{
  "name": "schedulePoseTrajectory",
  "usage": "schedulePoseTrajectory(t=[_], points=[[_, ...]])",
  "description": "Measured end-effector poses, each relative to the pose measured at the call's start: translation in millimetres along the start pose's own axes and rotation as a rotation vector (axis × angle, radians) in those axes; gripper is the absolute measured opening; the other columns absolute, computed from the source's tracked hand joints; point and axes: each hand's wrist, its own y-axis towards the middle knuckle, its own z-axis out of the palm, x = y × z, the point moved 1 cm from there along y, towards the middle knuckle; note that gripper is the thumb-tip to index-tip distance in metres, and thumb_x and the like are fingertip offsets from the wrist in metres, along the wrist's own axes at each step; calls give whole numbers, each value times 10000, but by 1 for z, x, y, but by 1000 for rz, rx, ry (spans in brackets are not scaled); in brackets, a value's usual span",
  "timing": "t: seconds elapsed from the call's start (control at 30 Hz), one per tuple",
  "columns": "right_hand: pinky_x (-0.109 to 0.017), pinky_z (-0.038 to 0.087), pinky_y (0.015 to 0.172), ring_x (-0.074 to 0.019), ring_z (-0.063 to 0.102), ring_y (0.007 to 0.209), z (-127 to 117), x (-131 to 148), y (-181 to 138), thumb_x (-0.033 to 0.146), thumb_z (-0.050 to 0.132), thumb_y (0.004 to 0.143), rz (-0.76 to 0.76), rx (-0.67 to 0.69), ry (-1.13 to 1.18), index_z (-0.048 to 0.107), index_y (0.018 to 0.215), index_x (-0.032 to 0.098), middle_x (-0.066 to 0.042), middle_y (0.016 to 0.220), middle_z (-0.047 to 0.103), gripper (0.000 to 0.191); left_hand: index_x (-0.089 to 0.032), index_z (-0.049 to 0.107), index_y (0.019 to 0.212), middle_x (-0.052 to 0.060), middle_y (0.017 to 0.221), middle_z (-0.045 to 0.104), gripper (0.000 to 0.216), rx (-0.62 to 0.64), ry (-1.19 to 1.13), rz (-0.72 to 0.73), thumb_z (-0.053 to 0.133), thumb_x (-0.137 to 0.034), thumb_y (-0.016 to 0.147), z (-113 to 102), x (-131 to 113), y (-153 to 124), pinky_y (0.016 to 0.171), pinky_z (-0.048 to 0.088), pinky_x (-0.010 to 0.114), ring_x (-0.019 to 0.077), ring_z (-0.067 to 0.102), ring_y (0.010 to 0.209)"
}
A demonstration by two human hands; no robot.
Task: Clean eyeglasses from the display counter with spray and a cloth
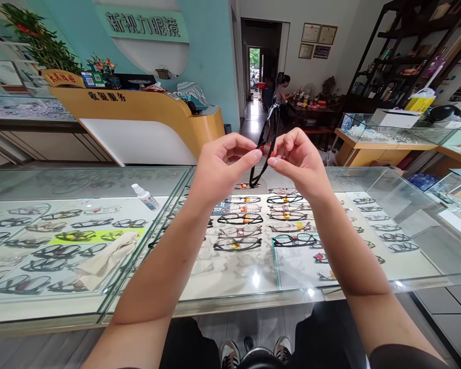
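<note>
A pair of black-rimmed eyeglasses [275,123] is held up on edge above the glass display case, one lens over the other. A small red-orange patch shows near its middle. My left hand [223,166] pinches the glasses from the left between thumb and fingers. From the right, my right hand [301,161] has thumb and fingers closed at the same middle part. Beneath my hands, several rows of eyeglasses [240,219] lie inside the display case [230,287], some with orange or yellow tags.
On the left case stand a white spray bottle [145,197] and a crumpled beige cloth [106,260]. A wooden counter [138,105] is behind. Farther back, a person [282,93] sits at a cluttered table. More glass cases [395,134] stand at right.
</note>
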Motion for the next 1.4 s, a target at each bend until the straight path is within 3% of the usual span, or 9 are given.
schedulePoseTrajectory(t=[0.33,0.63,0.87,1.1,1.4], points=[[-322,480,781,-157,484,850,1,-3,0,511,969,791,91,-33,-60,424,879,280,28,911,509,598,-237,729,929,43,942,773,253,-1,-8,4,875,-438,879,2,1,1,840,617,340,188,738,908],[-317,460,751,-156,448,827,-8,-5,2,395,855,885,-13,-149,-156,462,900,279,19,907,479,410,-253,719,974,41,945,750,160,-33,32,8,800,-386,938,-7,6,4,754,565,325,172,682,837],[-356,484,798,-204,525,937,-26,2,2,338,784,933,-195,-349,-507,556,928,278,-10,932,512,236,-247,740,954,62,944,782,197,-21,158,10,839,-409,902,-27,6,8,798,595,357,211,714,892],[-389,464,867,-205,537,917,-30,7,1,229,682,984,-294,-360,-726,529,898,268,-26,945,588,180,-237,749,919,67,928,773,237,-4,204,9,871,-436,877,-34,5,10,747,575,343,221,718,876],[-428,447,885,-225,538,914,-36,8,0,53,595,890,-333,-335,-872,520,868,261,-42,943,589,223,-235,758,919,68,933,780,187,18,243,17,837,-404,900,-34,-2,7,716,556,335,215,716,866]])
